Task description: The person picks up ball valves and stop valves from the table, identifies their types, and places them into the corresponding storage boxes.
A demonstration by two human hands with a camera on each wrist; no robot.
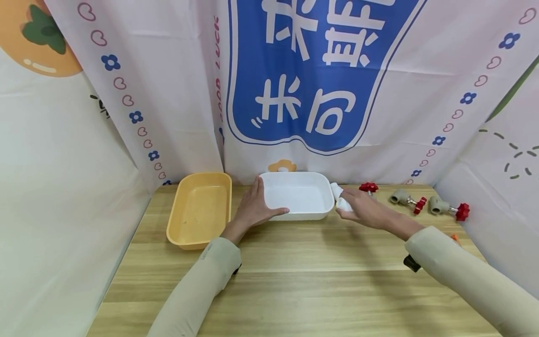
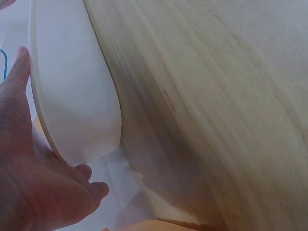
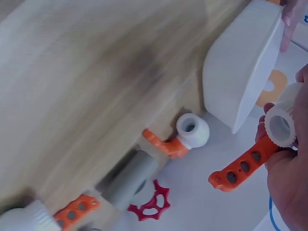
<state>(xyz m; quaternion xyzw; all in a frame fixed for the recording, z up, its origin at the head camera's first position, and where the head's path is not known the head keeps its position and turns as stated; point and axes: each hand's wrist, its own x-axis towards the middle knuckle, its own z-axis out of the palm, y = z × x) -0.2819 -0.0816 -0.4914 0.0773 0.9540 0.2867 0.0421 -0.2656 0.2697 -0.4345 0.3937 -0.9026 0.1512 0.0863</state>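
Note:
A white plastic basin (image 1: 299, 194) stands against the back cloth. My left hand (image 1: 254, 206) holds its left end, the thumb lying along the near rim and the fingers at the end wall. In the left wrist view, curled fingertips (image 2: 98, 188) show beside the basin's outer wall. Just past the basin's right end, my right hand (image 1: 360, 208) grips a white plastic ball valve (image 3: 280, 126) by its body; the valve's orange lever sticks out from the hand. Another white valve with an orange lever (image 3: 192, 130) lies on the table close to the basin's end.
A yellow basin (image 1: 200, 210) sits at the left. Grey valves with red handwheels (image 1: 404, 199) lie along the back right. In the right wrist view, a further white fitting (image 3: 29, 219) lies near an orange lever (image 3: 77, 211). White printed cloth (image 1: 181, 93) encloses the wooden table (image 1: 290, 281).

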